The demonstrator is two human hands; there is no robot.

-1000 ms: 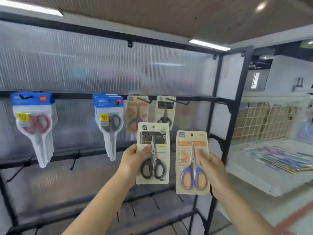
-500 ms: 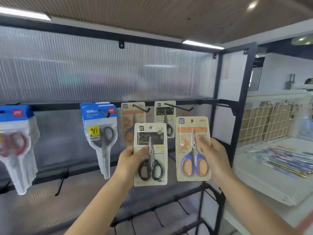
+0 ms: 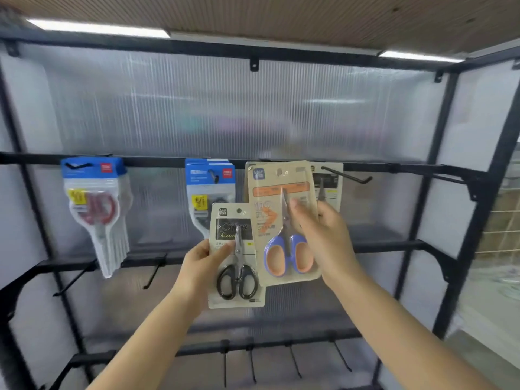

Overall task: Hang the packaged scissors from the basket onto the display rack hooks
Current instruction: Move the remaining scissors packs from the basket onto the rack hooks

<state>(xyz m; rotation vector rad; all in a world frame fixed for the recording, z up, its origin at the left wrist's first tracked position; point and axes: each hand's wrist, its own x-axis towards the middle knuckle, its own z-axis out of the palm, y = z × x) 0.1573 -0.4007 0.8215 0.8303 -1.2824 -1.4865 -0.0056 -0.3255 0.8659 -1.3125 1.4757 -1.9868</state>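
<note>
Right hand (image 3: pixel 326 237) gripped blue-orange scissors pack (image 3: pixel 281 220), raised against top rail (image 3: pixel 157 161); left hand (image 3: pixel 202 266) clamped black scissors pack (image 3: pixel 236 257) lower.

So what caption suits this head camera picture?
Right hand lifts blue-handled scissors pack toward the top rail; left hand holds black-handled pack.

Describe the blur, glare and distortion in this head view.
Head view: the right hand and its blue-and-orange scissors pack are motion-smeared; the left hand and black scissors pack read sharper. Ceiling lights blow out and streak across the ribbed panel. The wide lens bows the rack frame at the edges.
</note>
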